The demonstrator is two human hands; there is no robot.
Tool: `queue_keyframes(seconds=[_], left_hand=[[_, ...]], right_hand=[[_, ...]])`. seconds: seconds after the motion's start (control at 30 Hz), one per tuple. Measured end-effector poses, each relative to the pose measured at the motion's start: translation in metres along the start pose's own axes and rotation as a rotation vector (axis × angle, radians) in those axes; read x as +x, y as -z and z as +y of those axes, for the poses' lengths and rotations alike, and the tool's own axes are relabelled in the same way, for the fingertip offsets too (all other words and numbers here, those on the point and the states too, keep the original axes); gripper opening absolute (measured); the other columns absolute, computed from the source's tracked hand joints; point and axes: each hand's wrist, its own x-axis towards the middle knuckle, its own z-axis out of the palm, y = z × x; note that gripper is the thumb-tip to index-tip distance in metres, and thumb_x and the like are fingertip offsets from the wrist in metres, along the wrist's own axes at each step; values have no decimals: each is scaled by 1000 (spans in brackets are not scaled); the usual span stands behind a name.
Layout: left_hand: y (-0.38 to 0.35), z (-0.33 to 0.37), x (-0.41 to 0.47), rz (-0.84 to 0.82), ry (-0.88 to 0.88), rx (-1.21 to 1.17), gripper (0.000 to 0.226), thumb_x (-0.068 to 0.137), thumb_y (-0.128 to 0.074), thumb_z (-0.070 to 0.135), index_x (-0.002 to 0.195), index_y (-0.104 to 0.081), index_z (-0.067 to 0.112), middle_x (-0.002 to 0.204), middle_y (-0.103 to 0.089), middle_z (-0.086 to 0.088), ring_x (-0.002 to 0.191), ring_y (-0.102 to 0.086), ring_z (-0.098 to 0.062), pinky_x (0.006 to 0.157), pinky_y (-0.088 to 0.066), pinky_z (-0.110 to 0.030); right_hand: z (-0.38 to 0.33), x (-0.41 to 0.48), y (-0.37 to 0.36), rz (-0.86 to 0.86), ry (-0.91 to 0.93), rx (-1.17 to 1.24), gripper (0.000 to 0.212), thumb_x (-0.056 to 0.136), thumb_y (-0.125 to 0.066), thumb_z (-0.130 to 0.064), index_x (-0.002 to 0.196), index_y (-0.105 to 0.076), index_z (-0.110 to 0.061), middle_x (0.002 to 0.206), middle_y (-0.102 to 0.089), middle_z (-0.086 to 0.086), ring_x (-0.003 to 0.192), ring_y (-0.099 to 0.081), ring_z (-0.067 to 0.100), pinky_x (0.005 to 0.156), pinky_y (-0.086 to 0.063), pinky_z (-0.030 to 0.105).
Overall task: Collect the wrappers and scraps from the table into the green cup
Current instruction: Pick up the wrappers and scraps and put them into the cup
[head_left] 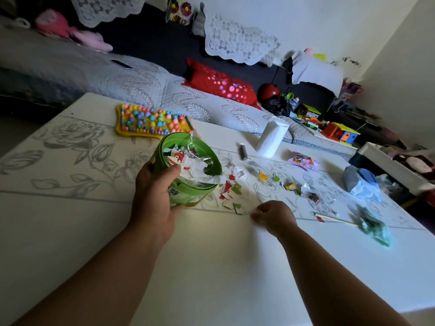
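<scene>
My left hand (pixel 156 196) grips the green cup (pixel 188 194) by its near wall, thumb over the rim, and tilts it toward the right. Torn wrappers and white paper fill the cup. Beside its mouth lies a pile of red, green and white paper scraps (pixel 231 195) on the white table (pixel 70 208). My right hand (pixel 273 216) rests on the table just right of the pile, fingertips pinched together at a small pale scrap. Further right lie small candy wrappers (pixel 290 186), a pink wrapper (pixel 302 161) and a stick with a red tag (pixel 329 218).
A roll of white paper (pixel 271 137) stands at the far edge, a dark tube (pixel 242 150) beside it. A yellow tray of coloured pegs (pixel 150 122) lies behind the cup. A blue-grey crumpled bag (pixel 362 182) and green plastic (pixel 374 228) sit at the right. A sofa runs behind the table.
</scene>
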Motion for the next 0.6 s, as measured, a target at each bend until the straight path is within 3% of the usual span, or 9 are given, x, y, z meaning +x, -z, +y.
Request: queue_keyframes(seconds=[0.1, 0.2, 0.33, 0.47, 0.6], left_hand=[[2, 2, 2, 0, 4, -7, 46, 90, -65, 19, 134, -57, 31, 129, -67, 4, 117, -63, -25, 78, -52, -38], [4, 3, 4, 3, 0, -7, 46, 89, -65, 20, 133, -58, 32, 129, -67, 5, 119, -63, -26, 90, -53, -47], [5, 4, 5, 6, 9, -9, 45, 91, -64, 19, 133, -58, 31, 128, -68, 4, 117, -64, -24, 91, -53, -48], [7, 6, 8, 9, 10, -17, 46, 91, -64, 18, 135, -57, 30, 129, -67, 3, 117, -64, -25, 91, -54, -49], [9, 9, 9, 18, 10, -18, 46, 90, -64, 19, 134, -57, 31, 129, -67, 2, 118, -63, -26, 97, -51, -56]], right_hand=[[-4, 4, 3, -25, -8, 190, 9, 74, -76, -20, 72, -69, -14, 81, -72, 12, 72, -65, 26, 73, -56, 38], [-13, 6, -1, -120, 1, 399, 16, 74, -78, -17, 87, -70, -13, 81, -70, 10, 69, -60, 21, 68, -51, 32], [-28, 11, -17, -136, 116, 93, 47, 68, -83, -24, 113, -68, -18, 110, -63, 3, 101, -61, 23, 78, -48, 27], [-38, 18, -18, -173, 122, -120, 33, 71, -79, -30, 98, -74, -10, 88, -67, 3, 83, -60, 17, 70, -47, 25], [-43, 19, -23, -121, 84, -147, 30, 69, -81, -29, 91, -74, -10, 86, -72, 6, 81, -68, 22, 74, -55, 29]])
